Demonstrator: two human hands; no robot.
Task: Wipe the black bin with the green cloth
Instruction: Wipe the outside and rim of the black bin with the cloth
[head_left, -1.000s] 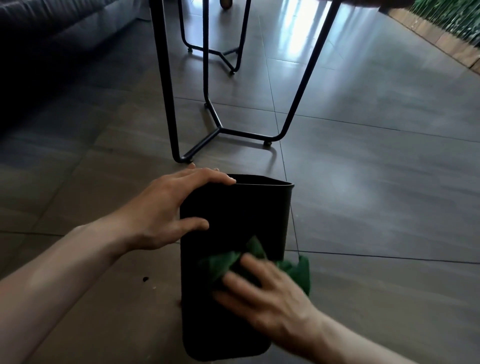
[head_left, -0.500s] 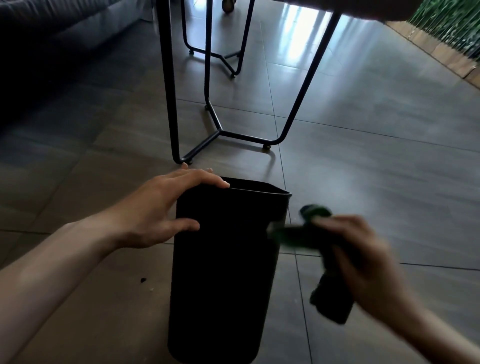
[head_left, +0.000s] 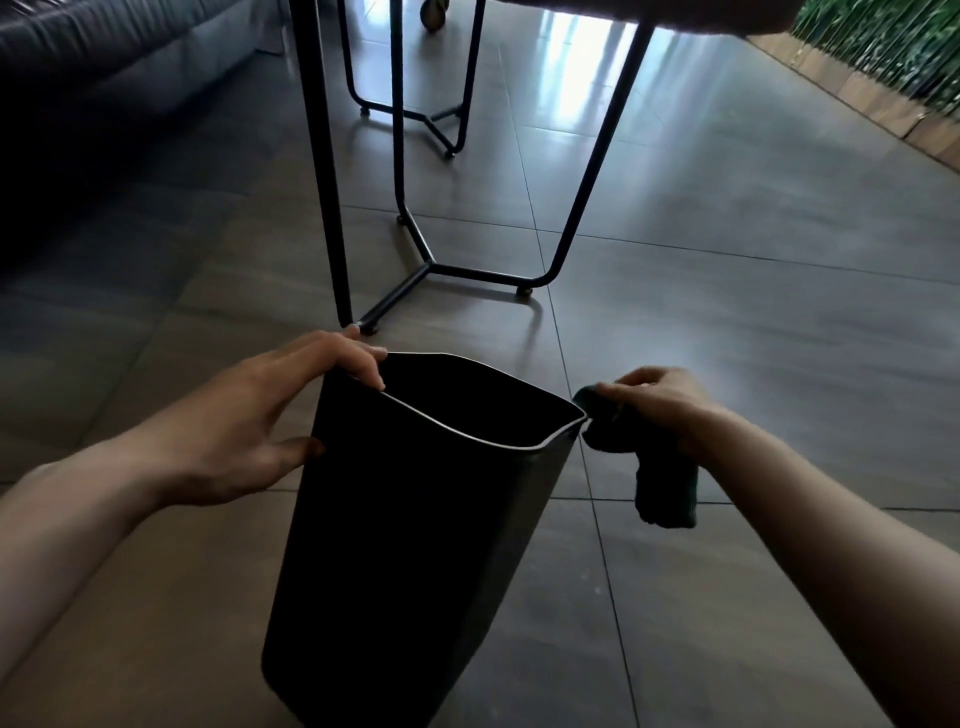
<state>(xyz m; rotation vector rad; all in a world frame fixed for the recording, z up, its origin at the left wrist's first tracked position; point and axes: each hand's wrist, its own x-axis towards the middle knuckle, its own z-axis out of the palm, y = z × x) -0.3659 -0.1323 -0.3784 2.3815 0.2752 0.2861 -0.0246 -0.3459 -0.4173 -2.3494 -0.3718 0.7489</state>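
The black bin (head_left: 410, 551) stands on the tiled floor in front of me, its open top tilted toward me. My left hand (head_left: 260, 415) grips the bin's left rim, fingers hooked over the edge and thumb on the outer wall. My right hand (head_left: 660, 400) pinches the bunched green cloth (head_left: 649, 467) right at the bin's right rim corner. Part of the cloth hangs down below that hand, outside the bin.
A table's black metal legs (head_left: 405, 208) rise just beyond the bin, with a second metal frame (head_left: 452, 119) farther back. A dark sofa (head_left: 104, 57) lies at the upper left. Green plants over a wooden ledge (head_left: 883, 67) line the upper right.
My right hand lifted the cloth off the bin's front wall and carried it round to the right rim. The bin now shows its open top toward me. My left hand stayed on the left rim.
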